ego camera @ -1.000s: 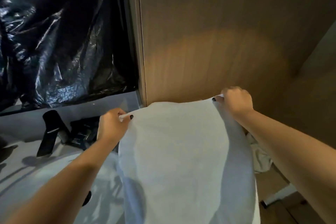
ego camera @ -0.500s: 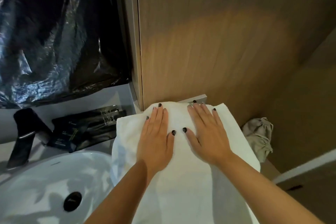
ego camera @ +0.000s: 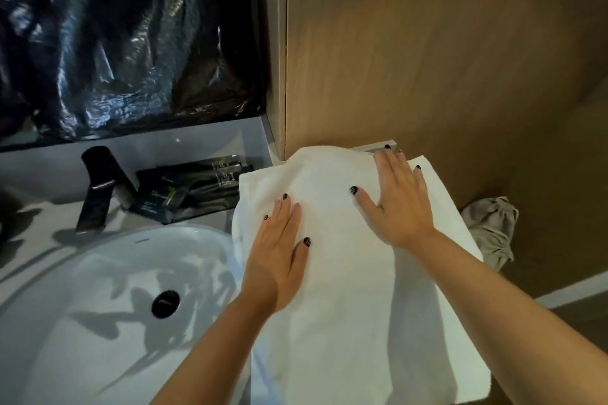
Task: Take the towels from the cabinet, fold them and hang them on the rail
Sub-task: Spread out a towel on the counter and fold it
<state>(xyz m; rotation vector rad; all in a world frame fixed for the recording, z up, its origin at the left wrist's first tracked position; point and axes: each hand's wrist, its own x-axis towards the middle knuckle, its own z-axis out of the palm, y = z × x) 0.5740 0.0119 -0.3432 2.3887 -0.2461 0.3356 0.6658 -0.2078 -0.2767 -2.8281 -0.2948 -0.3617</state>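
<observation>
A white towel (ego camera: 345,306) lies spread on the counter to the right of the sink, its near end hanging toward me. My left hand (ego camera: 279,250) lies flat on the towel's left part with straight fingers. My right hand (ego camera: 399,199) presses flat on the towel's far right part, fingertips near a metal bracket (ego camera: 378,149) at the wall. No towel rail can be made out.
A white basin (ego camera: 82,306) with a dark drain (ego camera: 165,303) fills the lower left. A black tap (ego camera: 98,187) and dark sachets (ego camera: 184,191) sit behind it. Black plastic sheeting (ego camera: 125,36) covers the upper left. A wooden panel (ego camera: 427,43) rises ahead. A crumpled grey cloth (ego camera: 492,230) lies at right.
A second ago both hands pinched the towel's far corners and held it up. They laid it on the counter, flattened on it, and the left hand has since slid back toward me.
</observation>
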